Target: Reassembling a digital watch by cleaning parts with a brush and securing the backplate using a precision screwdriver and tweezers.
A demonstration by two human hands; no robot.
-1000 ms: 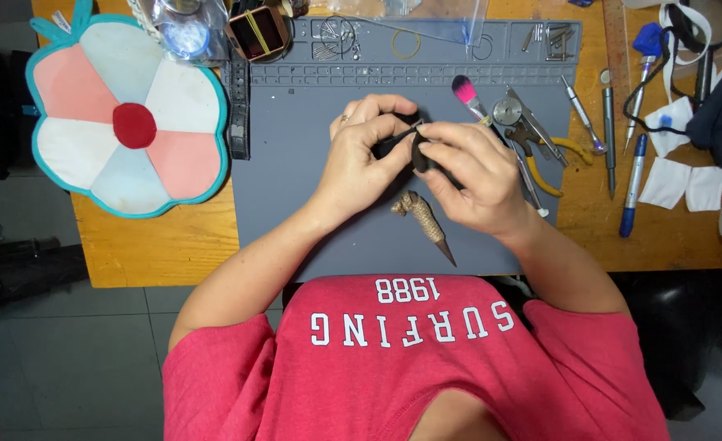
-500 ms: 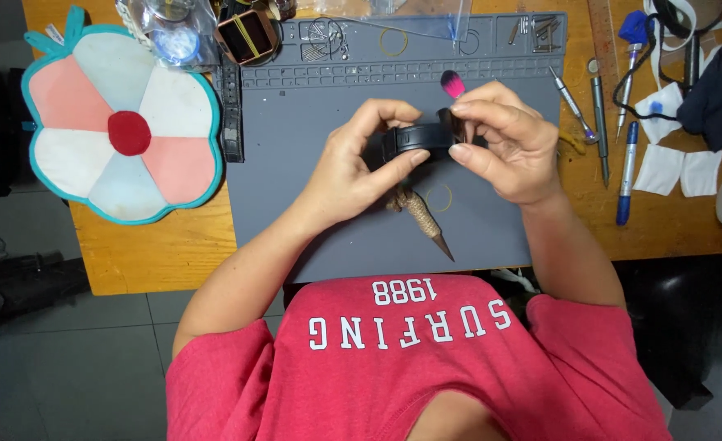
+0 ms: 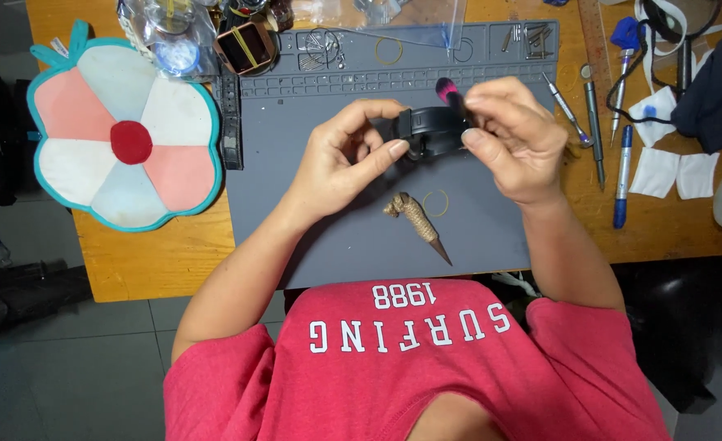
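My left hand (image 3: 346, 159) holds a black watch with its strap (image 3: 432, 135) above the grey work mat (image 3: 295, 163). The thumb and forefinger pinch its left side. My right hand (image 3: 514, 139) grips the watch's right end and also holds a small brush with a pink tip (image 3: 447, 88) that points up and left over the strap. Below the hands a cone-shaped tool wrapped in brown cord (image 3: 417, 224) lies on the mat, with a thin ring (image 3: 436, 203) beside it.
A flower-shaped pink and white pad (image 3: 124, 135) lies at the left of the wooden table (image 3: 148, 261). Screwdrivers (image 3: 593, 122), a blue pen (image 3: 622, 175) and white wipes (image 3: 671, 167) lie at the right. Bags, a square watch (image 3: 246, 45) and small parts crowd the mat's far edge.
Both hands have risen from the mat with the black watch. My right hand has picked up the pink-tipped brush and brought it over the strap. The cord-wrapped tool is uncovered.
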